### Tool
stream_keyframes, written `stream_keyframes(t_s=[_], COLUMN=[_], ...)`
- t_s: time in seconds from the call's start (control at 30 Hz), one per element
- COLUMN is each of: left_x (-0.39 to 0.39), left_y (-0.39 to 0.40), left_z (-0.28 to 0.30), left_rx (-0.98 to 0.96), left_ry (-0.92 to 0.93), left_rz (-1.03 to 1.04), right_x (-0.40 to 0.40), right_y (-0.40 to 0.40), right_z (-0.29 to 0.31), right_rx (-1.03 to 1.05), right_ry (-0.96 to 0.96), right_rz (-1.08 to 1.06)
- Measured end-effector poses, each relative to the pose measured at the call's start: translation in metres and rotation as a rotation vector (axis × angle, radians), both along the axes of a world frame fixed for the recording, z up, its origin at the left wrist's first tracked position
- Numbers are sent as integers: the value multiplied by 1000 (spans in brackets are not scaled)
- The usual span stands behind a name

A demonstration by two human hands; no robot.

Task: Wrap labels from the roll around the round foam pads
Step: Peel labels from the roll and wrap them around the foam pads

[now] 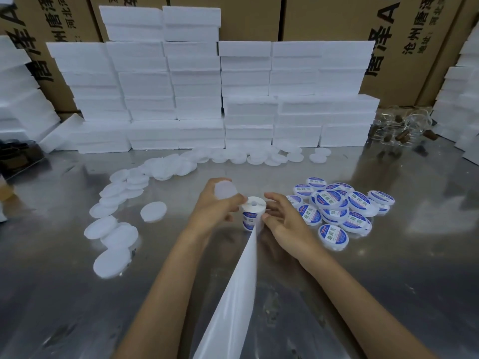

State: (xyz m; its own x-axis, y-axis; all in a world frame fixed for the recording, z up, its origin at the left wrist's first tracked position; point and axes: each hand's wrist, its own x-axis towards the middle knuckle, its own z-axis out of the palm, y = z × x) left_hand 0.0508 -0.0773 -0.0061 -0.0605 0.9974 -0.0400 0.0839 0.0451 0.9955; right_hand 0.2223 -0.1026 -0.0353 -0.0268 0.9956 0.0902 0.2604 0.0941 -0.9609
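At the centre of the frame the label roll (254,211) stands upright on the shiny metal counter (388,281), its white backing strip (233,294) running down toward the bottom edge. The left hand (215,203) holds a bare round foam pad (226,189) just left of the roll, its fingers (234,200) curled round the pad's edge. The right hand (282,218) sits against the roll's right side, fingers (274,199) spread and slightly bent, thumb touching the roll; whether it pinches a label I cannot tell. Right of centre lies a pile of labelled pads (337,208) with blue-and-white labels. Unlabelled pads (116,224) are scattered at centre left and along the foot of the stacked white foam boxes (197,99) in the upper half, with cardboard cartons (388,35) behind.
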Motion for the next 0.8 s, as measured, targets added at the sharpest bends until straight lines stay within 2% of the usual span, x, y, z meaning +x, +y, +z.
stream_keyframes(t_s=[0.07,0.27,0.57,0.8], left_x=[7,13,9,4], left_y=[0,1,6,7], left_z=[-4,-13,-16,-16], left_rx=[66,149,203,189], left_ry=[99,188,172,172], left_rz=[-31,-105,-125,-162], right_x=[0,-5,4,7], right_y=[-1,-5,-1,3], right_z=[1,5,4,-3], right_rx=[0,34,-17,14], right_ry=[-10,-33,20,31], right_rz=[-7,-42,14,-56])
